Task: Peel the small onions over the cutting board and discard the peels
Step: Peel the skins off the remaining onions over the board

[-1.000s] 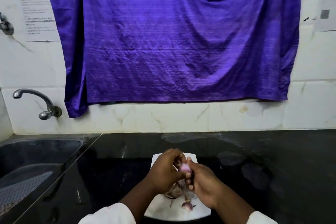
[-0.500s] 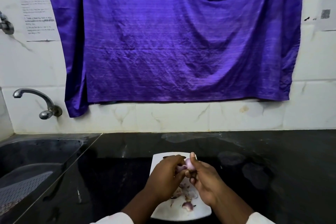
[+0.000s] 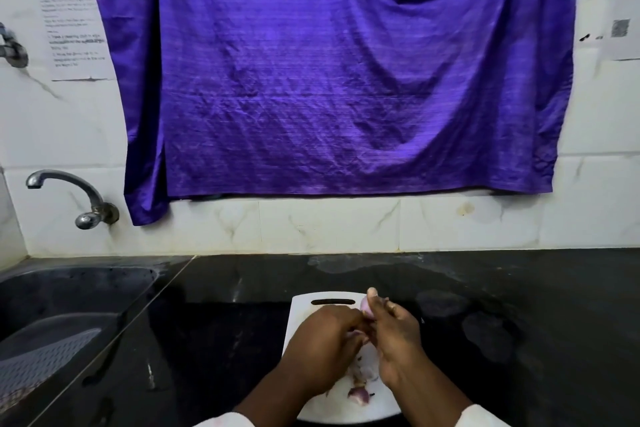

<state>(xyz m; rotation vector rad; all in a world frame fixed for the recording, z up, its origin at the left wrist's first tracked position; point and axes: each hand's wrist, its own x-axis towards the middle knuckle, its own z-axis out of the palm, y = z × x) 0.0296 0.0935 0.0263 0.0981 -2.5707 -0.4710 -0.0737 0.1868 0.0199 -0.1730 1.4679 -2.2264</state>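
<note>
Right hand (image 3: 394,336): thumb pointing up, thumb and fingers pinching a small onion (image 3: 364,309), pale pink, smooth, rounded, raised above the far end of the cutting board (image 3: 304,308). Left hand (image 3: 318,347): just beside the right and touching it, fingers curled in, tips pinching a pale pink peel strip (image 3: 356,334) right under the onion. White sleeves (image 3: 481,416) at both wrists.

Under the hands: the board, white, smooth plastic look, rounded corners, dark slot handle (image 3: 332,302) at the far end. Loose peels (image 3: 358,394) lie on it between the wrists, purple-pink, thin, curled, with small dark bits around them.

The board sits on a black glossy counter (image 3: 519,305), stone-like, with dull smudges out past the right hand.

Beyond the left hand: sunken dark sink (image 3: 69,288) with a grey perforated mat (image 3: 45,354) inside. Curved metal tap (image 3: 79,198) on the wall above it, part of a second tap (image 3: 10,48) higher up at the frame edge.

Ahead of the hands: white marble-look wall tiles (image 3: 329,225) with grey veins. Large purple cloth (image 3: 329,80) hangs over them, shiny, wrinkled, fine horizontal weave.

Printed sheet (image 3: 72,28) left of the cloth: a heading and numbered lines, too blurred to read. Another sheet (image 3: 623,28) right of the cloth shows a QR-like square, text unreadable. No brand readable.
</note>
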